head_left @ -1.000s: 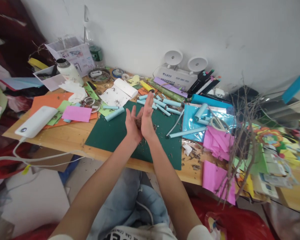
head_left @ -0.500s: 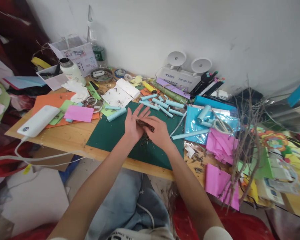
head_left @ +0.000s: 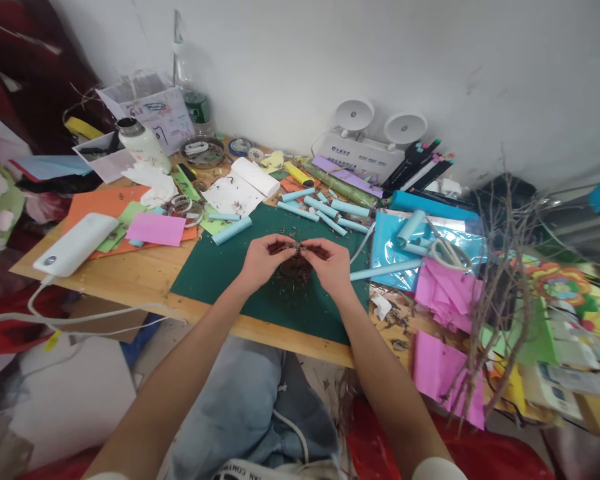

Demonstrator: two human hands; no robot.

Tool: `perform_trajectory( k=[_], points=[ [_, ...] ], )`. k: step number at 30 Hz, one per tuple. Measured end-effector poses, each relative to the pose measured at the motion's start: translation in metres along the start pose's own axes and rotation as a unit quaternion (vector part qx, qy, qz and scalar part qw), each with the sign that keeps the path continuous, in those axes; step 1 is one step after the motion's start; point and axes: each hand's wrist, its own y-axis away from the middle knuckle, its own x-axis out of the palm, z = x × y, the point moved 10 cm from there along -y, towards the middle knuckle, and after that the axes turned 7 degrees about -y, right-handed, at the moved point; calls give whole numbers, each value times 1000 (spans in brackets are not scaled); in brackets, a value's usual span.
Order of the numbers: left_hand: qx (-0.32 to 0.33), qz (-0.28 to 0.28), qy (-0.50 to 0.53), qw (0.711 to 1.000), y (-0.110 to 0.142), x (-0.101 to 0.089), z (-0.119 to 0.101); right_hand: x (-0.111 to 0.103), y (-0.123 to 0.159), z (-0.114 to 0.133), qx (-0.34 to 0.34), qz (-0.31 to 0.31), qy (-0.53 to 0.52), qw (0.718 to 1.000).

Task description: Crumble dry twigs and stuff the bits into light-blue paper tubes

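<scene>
A pile of dark brown, dry plant bits [head_left: 294,279] lies on the green cutting mat [head_left: 215,273]. Just above its far side, my left hand [head_left: 267,259] and my right hand [head_left: 326,264] meet at the fingertips. Both are closed in a pinch on a small clump of the brown dry bits [head_left: 299,247], which shows between the thumbs and fingers. Pale blue paper tubes [head_left: 233,230] lie beyond my hands on the mat's far edge.
A white power bank [head_left: 75,245] with a cable lies at the left. Bare branches [head_left: 500,320] stick up at the right beside pink paper [head_left: 447,293]. A white bottle [head_left: 143,145] and an emergency light [head_left: 363,150] stand along the back.
My left hand has turned from palm up and spread to a pinch. My right hand has moved from over the left palm to beside it, and the brown pile now shows between them.
</scene>
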Motion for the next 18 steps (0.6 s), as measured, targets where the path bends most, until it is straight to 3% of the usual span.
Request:
perform_trajectory(
  k=[5, 13, 18],
  points=[
    [-7, -61, 5, 998, -2, -15, 6, -7, -3, 4, -11, -2, 11, 1000],
    [17, -26, 41, 999, 0, 0, 6, 12, 6, 24, -95, 39, 86, 991],
    [7, -44, 27, 999, 0, -5, 10, 0, 2, 7, -35, -4, 43, 998]
  ],
)
